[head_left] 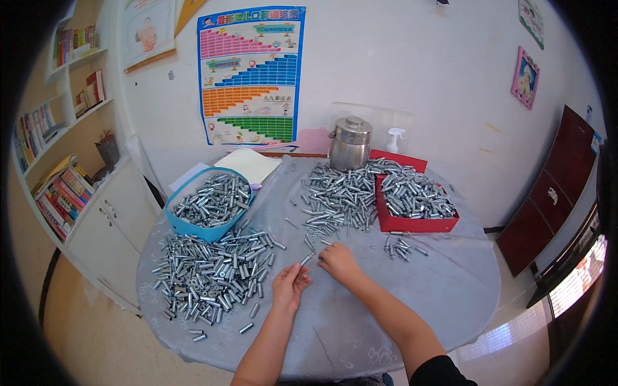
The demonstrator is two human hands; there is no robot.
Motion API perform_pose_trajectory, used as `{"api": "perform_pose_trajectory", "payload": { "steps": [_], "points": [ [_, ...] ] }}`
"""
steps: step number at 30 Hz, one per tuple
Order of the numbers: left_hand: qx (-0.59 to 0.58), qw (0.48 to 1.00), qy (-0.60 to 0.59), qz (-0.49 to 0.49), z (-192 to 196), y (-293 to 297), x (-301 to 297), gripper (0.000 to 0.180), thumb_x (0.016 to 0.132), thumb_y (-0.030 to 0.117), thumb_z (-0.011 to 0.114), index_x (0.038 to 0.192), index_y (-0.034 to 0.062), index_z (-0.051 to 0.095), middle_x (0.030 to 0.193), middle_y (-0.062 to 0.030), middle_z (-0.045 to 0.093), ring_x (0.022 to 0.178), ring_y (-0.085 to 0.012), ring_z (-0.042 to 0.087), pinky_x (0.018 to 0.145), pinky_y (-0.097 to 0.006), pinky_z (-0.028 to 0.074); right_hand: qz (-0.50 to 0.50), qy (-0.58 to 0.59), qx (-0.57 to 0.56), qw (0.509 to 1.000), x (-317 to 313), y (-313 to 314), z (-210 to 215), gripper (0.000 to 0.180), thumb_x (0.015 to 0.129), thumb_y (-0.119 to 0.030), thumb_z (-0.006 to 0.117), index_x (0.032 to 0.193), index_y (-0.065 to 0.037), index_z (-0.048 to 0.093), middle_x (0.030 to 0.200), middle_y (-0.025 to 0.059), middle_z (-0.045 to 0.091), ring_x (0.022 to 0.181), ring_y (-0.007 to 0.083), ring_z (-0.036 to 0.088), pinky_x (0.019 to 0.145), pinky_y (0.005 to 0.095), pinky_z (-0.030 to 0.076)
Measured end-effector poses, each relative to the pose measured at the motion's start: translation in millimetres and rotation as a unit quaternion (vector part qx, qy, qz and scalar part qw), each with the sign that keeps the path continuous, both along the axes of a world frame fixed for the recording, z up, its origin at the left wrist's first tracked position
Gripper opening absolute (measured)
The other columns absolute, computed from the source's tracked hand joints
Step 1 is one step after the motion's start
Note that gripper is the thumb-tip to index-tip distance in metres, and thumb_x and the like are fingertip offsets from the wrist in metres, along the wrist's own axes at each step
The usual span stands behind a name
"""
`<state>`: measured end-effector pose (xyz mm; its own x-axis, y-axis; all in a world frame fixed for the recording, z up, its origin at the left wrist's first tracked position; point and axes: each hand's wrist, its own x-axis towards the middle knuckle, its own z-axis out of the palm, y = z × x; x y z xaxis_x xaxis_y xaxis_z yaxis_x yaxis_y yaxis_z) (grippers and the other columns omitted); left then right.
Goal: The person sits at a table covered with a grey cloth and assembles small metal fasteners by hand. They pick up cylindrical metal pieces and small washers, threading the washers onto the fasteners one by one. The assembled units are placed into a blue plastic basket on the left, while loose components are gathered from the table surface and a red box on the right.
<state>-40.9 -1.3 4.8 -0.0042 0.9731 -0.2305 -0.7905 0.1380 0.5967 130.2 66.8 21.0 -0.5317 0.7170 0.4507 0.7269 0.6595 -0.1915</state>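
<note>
My left hand [291, 285] pinches a short silver metal sleeve [307, 260] between thumb and fingertips, tilted up to the right. Close beside it, my right hand [339, 262] is closed at the fingertips; a small metal piece shows at them, too small to name surely. Left of my hands spreads a heap of silver metal sleeves [212, 276]. Beyond my hands lies a pile of thinner metal bolts [335, 199], with a few stray ones near my right fingertips.
A blue basin [172, 209] of metal pieces stands at the left. At the right, a red box [418, 224] holds more, with a small group of metal pieces [402, 248] before it. A steel canister [351, 143] and white spray bottle [394, 139] stand at the back of the cloth-covered table [444, 302].
</note>
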Motion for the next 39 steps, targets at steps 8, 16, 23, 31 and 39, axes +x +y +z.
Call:
{"api": "perform_pose_trajectory", "payload": {
  "steps": [8,16,23,31,39],
  "points": [
    [0.004,0.996,0.057,-0.061,6,-5,7,0.015,0.084,0.011,0.063,0.091,-0.0007,0.058,0.082,-0.0127,0.064,0.064,-0.0151,0.061,0.059,-0.029,0.056,-0.017,0.569,-0.325,0.755,23,-48,1,0.022,0.078,0.001,0.066,0.099,-0.002,0.064,0.095,0.0045,0.063,0.091,0.0112,0.059,0.079,0.0232,0.048],
    [0.004,0.989,0.105,-0.105,6,-11,17,0.014,0.083,0.01,0.064,0.088,-0.0015,0.059,0.079,-0.0124,0.064,0.061,-0.0156,0.061,0.056,-0.029,0.056,0.032,0.596,-0.29,0.748,23,-67,-15,0.022,0.078,0.004,0.064,0.1,0.0,0.063,0.098,0.0046,0.063,0.091,0.0122,0.059,0.082,0.0246,0.047],
    [0.026,0.985,0.125,-0.118,5,-10,17,0.014,0.082,0.009,0.065,0.086,-0.0018,0.058,0.075,-0.0122,0.063,0.059,-0.0158,0.061,0.055,-0.03,0.056,0.027,0.56,-0.286,0.777,27,-72,-5,0.021,0.077,0.005,0.065,0.098,0.001,0.063,0.097,0.0049,0.062,0.091,0.0115,0.059,0.081,0.024,0.048],
    [0.049,0.98,0.159,-0.11,12,-13,19,0.013,0.082,0.008,0.064,0.085,-0.0027,0.058,0.074,-0.0128,0.062,0.058,-0.0164,0.061,0.053,-0.03,0.056,-0.071,0.445,-0.403,0.796,32,-74,-3,0.014,0.081,-0.008,0.066,0.091,0.001,0.061,0.084,0.0039,0.061,0.072,0.0082,0.054,0.063,0.0226,0.045],
    [0.061,0.978,0.168,-0.109,8,-12,20,0.014,0.083,0.008,0.064,0.086,-0.0032,0.057,0.073,-0.0131,0.062,0.057,-0.0168,0.061,0.053,-0.03,0.056,0.008,0.53,-0.333,0.78,34,-73,-13,0.017,0.08,-0.008,0.067,0.094,-0.001,0.061,0.088,0.0037,0.062,0.079,0.01,0.057,0.07,0.0212,0.045]
  ]
}}
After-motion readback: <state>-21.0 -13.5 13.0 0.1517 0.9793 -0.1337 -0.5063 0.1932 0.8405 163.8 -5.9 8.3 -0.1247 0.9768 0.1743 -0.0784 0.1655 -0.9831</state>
